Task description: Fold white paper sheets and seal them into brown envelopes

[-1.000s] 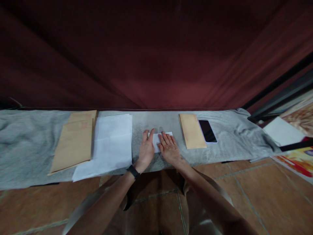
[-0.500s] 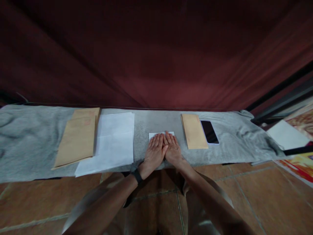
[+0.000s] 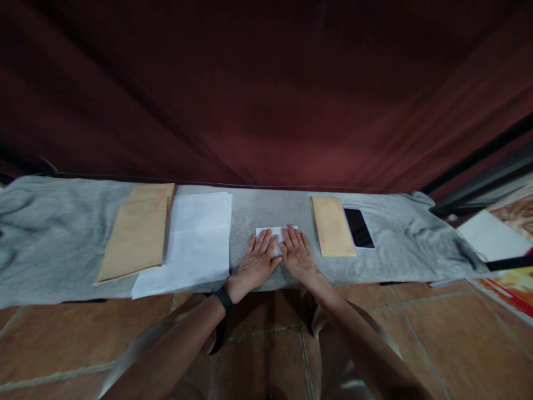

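You had both hands flat on the folded white paper (image 3: 276,233), which lay on the grey cloth (image 3: 58,233) covering the desk, right in front of you and near the cloth's front edge. Your left hand (image 3: 257,259) and right hand (image 3: 298,255) lay side by side with fingers spread and extended, palms down, gripping nothing; pressing like that looked meant to hold the sheet flat and set its fold against the soft cloth. Only the far strip of the paper showed past your fingertips.

That visible strip ran left to right, so the paper's long axis seemed to lie across you, parallel to the desk's front edge, though your hands hid how deep it reached.

To your left lay a stack of loose white sheets (image 3: 200,239) and beyond it brown envelopes (image 3: 135,236). To your right a single brown envelope (image 3: 332,225) lay lengthwise away from you, with a dark-screened phone (image 3: 358,228) just beside it.
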`<state>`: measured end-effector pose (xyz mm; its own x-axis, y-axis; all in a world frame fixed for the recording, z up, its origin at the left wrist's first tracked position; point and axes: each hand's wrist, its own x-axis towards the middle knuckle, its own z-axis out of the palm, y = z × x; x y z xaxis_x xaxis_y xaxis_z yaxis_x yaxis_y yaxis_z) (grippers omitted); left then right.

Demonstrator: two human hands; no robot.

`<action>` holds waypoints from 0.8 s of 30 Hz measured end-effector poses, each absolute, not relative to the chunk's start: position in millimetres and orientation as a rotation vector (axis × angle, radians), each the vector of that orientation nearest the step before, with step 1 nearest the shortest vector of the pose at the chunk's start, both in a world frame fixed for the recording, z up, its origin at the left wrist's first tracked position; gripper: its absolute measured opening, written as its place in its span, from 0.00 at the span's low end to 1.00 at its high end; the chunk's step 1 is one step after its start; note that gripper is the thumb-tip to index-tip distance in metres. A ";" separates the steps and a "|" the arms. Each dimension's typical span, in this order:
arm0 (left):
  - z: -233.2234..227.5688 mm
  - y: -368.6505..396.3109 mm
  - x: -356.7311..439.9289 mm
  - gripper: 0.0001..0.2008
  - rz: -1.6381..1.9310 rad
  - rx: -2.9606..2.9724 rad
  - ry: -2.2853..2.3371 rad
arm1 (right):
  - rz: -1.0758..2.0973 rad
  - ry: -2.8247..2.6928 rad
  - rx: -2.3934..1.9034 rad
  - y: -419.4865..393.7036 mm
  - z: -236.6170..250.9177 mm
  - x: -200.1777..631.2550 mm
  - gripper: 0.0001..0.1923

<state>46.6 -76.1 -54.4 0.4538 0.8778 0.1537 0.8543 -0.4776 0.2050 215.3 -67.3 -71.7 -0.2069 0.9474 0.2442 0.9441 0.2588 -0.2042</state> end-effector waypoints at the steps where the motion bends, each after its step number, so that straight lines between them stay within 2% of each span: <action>1: -53.7 -75.4 43.5 0.29 0.359 2.613 1.531 | 0.010 -2.210 -1.743 -67.1 -71.5 216.6 0.27; 12: -51.5 -68.4 32.0 0.21 0.199 2.780 1.336 | -0.039 -2.232 -1.834 -67.2 -67.8 222.0 0.29; 18: -49.5 -71.8 34.0 0.22 0.038 2.869 1.348 | -0.046 -2.256 -1.881 -68.4 -63.5 221.3 0.29; 24: -49.5 -73.3 30.4 0.24 0.056 2.899 1.345 | -0.012 -2.267 -1.897 -68.1 -57.6 223.3 0.29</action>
<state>30.4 -73.3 -49.5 0.6454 0.7619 0.0549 0.7638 -0.6445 -0.0349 223.3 -68.1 -57.6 -0.1663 0.9751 0.1469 0.9765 0.1835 -0.1126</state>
